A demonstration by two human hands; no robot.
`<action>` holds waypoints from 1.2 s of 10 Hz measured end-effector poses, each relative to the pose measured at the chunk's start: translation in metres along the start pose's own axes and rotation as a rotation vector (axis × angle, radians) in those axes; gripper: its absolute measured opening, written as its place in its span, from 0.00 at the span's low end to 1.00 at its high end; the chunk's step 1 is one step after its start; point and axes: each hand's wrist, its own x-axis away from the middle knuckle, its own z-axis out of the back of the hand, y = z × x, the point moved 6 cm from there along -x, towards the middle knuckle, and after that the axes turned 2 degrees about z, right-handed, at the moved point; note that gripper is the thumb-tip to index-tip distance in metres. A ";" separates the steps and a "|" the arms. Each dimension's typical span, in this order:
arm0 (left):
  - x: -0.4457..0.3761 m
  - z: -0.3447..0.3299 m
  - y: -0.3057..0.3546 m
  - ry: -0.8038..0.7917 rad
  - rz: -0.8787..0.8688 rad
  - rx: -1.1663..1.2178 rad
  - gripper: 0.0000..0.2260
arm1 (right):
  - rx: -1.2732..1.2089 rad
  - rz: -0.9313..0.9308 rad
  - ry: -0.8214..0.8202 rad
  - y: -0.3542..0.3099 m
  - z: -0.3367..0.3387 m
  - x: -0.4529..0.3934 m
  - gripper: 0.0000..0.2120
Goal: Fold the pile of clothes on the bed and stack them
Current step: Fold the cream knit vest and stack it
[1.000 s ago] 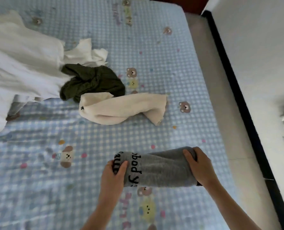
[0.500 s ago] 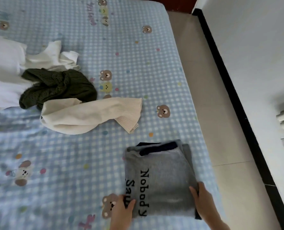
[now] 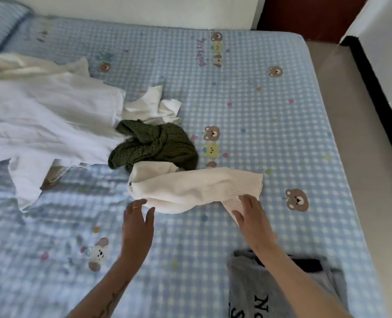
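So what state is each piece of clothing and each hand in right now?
Grey top: folded flat, near bed edge.
Cream sweater: crumpled, unfolded.
Green knit: bunched up, partly under the cream sweater.
White garments: spread loose, unfolded.
Left hand: open, at the sweater's edge.
Right hand: open, over the sweater's ribbed hem.

Light: soft, even daylight | Shadows: dim greyish band across the bed (image 3: 247, 92) at left | Glare: white garments (image 3: 41, 115) nearly washed out | Blur: right hand (image 3: 253, 216) smeared | Edges: wide-angle bowing
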 end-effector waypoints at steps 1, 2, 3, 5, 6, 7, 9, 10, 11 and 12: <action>-0.065 0.004 0.006 0.025 -0.035 -0.074 0.22 | 0.106 0.143 -0.059 -0.031 -0.030 -0.056 0.30; -0.095 -0.017 -0.013 -0.194 0.020 -0.244 0.22 | 0.222 0.225 -0.092 -0.045 -0.050 -0.077 0.23; -0.091 -0.019 -0.035 -0.242 0.002 -0.225 0.08 | 0.169 0.200 -0.023 -0.056 -0.044 -0.063 0.15; -0.037 0.022 -0.092 -0.178 -0.024 -0.115 0.05 | 0.076 0.295 -0.010 -0.093 -0.036 0.047 0.18; -0.005 0.051 -0.133 -0.248 0.035 -0.222 0.05 | 0.053 0.246 -0.151 -0.117 -0.061 0.117 0.19; 0.014 0.072 -0.154 -0.304 0.081 -0.384 0.09 | 0.099 0.181 -0.237 -0.150 -0.086 0.151 0.12; -0.019 0.053 -0.132 -0.273 -0.081 -0.342 0.18 | -0.071 0.079 -0.128 -0.147 -0.101 0.101 0.25; -0.051 0.023 -0.126 -0.365 -0.138 -0.415 0.25 | -0.052 -0.091 -0.233 -0.135 -0.122 0.072 0.25; -0.059 0.006 -0.123 -0.478 -0.232 -0.543 0.27 | -0.047 -0.045 -0.156 -0.161 -0.120 0.079 0.12; -0.034 0.026 -0.127 -0.407 -0.151 -0.502 0.31 | -0.133 0.063 -0.104 -0.201 -0.106 0.119 0.07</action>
